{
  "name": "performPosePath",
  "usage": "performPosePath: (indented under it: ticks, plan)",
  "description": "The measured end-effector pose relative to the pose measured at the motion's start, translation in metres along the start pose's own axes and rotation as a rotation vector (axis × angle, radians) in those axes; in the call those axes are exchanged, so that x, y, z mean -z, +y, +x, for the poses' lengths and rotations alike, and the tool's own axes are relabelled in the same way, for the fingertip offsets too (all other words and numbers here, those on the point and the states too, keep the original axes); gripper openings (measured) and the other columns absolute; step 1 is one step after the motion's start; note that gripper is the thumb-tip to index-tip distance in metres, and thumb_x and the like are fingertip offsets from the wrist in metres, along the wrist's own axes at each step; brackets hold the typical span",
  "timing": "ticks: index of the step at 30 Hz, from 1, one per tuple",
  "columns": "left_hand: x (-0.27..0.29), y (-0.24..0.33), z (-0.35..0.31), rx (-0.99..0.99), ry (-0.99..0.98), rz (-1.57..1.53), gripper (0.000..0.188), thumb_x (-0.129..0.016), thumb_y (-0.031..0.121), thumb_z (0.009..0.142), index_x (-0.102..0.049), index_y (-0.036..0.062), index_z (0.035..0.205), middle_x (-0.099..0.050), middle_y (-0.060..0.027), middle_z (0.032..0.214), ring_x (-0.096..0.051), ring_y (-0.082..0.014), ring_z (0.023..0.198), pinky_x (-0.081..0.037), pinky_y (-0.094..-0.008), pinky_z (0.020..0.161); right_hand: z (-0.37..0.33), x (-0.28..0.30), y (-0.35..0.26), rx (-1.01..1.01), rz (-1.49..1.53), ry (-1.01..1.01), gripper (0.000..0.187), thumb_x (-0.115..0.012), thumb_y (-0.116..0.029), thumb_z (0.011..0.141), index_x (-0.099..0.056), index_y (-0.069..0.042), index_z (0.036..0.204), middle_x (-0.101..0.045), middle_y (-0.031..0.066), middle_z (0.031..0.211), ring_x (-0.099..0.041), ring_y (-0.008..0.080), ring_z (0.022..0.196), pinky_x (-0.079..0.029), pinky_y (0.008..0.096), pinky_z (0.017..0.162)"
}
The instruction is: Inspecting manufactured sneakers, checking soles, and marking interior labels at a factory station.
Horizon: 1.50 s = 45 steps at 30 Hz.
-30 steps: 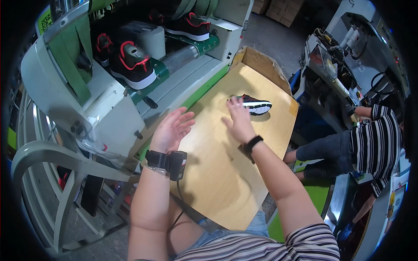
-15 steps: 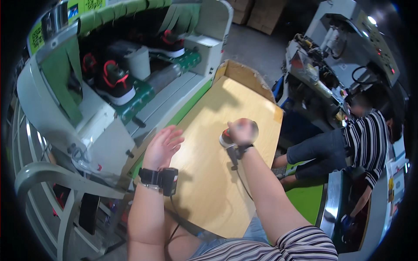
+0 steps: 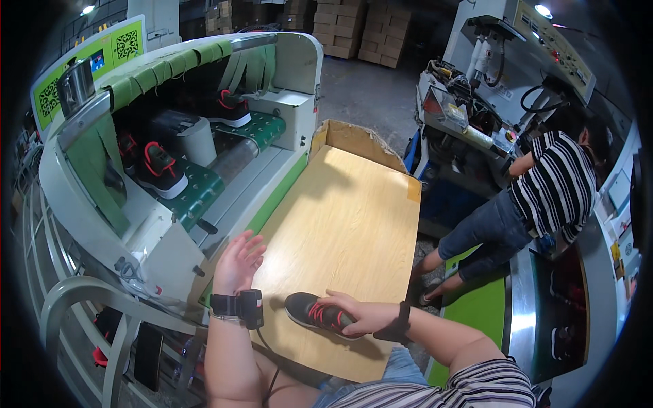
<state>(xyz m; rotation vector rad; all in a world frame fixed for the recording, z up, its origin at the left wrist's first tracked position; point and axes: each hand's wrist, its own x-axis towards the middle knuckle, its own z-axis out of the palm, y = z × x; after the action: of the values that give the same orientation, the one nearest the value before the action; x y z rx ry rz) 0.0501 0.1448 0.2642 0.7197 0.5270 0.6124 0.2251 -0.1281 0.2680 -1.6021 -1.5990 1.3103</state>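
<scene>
On the near part of the wooden table point(image 3: 367, 204) lies a dark sneaker point(image 3: 304, 311) with red laces and a pale sole, its toe pointing left. My right hand point(image 3: 360, 316) is closed over the shoe's heel end and collar, fingers along its upper. My left hand point(image 3: 238, 262) hangs empty above the table's left edge, fingers spread and slightly curled, nearest to the conveyor machine. A black strap with a small box point(image 3: 250, 308) is on my left wrist; a dark band point(image 3: 398, 323) wraps my right wrist.
Left of the table stands a white conveyor machine point(image 3: 303, 64) with green flaps. Several similar sneakers point(image 3: 163, 173) sit on its green belt point(image 3: 201, 197). Cardboard point(image 3: 364, 139) edges the table's far end. A co-worker point(image 3: 554, 180) in stripes stands at a machine point(image 3: 469, 126) on the right.
My right hand has come nearer and brought the sneaker down onto the near part of the table. My left hand stays open in much the same place. The co-worker now stands more upright.
</scene>
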Motion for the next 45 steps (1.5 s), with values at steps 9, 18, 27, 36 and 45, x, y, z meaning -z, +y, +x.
performPosePath:
  ticks: [9, 18, 27, 36, 45]
  plan:
    - [0.005, -0.002, 0.002, 0.002, 0.01, -0.009, 0.037, -0.054, 0.027, 0.099, -0.051, 0.0075, 0.131, -0.059, -0.0105, 0.123, -0.06, -0.0234, 0.105, -0.047, -0.0345, 0.084, -0.001, -0.066, -0.009, -0.079, -0.486, 0.635, 0.057, -0.072, -0.034, 0.085, -0.05, -0.007, 0.131, -0.058, 0.0151, 0.123, -0.059, 0.0344, 0.108, -0.05, 0.0408, 0.09]
    - [0.012, 0.0, -0.002, 0.008, -0.002, -0.032, 0.036, -0.055, 0.027, 0.099, -0.052, 0.0084, 0.13, -0.06, -0.0082, 0.119, -0.06, -0.0215, 0.103, -0.047, -0.0336, 0.085, 0.0, -0.071, -0.008, -0.067, -0.537, 0.714, 0.054, -0.072, -0.033, 0.083, -0.053, -0.007, 0.126, -0.062, 0.013, 0.119, -0.063, 0.0319, 0.102, -0.053, 0.0394, 0.085]
    - [0.015, 0.004, -0.008, 0.0, 0.017, -0.033, 0.032, -0.055, 0.027, 0.1, -0.054, 0.0101, 0.127, -0.062, -0.0063, 0.116, -0.061, -0.0206, 0.101, -0.047, -0.0338, 0.084, 0.001, -0.072, -0.009, -0.069, -0.556, 0.715, 0.054, -0.073, -0.033, 0.083, -0.053, -0.008, 0.126, -0.062, 0.012, 0.118, -0.064, 0.0305, 0.101, -0.054, 0.0383, 0.083]
    - [0.014, 0.003, -0.009, -0.012, 0.022, -0.033, 0.035, -0.055, 0.026, 0.1, -0.053, 0.0088, 0.129, -0.06, -0.0078, 0.12, -0.059, -0.0209, 0.104, -0.045, -0.0343, 0.086, 0.0, -0.069, -0.011, -0.07, -0.564, 0.716, 0.054, -0.073, -0.033, 0.082, -0.054, -0.008, 0.126, -0.062, 0.0108, 0.117, -0.064, 0.0298, 0.101, -0.053, 0.0381, 0.083]
    - [0.012, 0.003, -0.009, -0.018, 0.038, -0.036, 0.034, -0.055, 0.026, 0.1, -0.052, 0.0081, 0.129, -0.061, -0.0095, 0.12, -0.06, -0.0214, 0.103, -0.046, -0.0341, 0.085, -0.001, -0.066, -0.016, -0.067, -0.546, 0.722, 0.052, -0.074, -0.03, 0.081, -0.054, -0.008, 0.124, -0.063, 0.0103, 0.115, -0.064, 0.0301, 0.1, -0.053, 0.0383, 0.083]
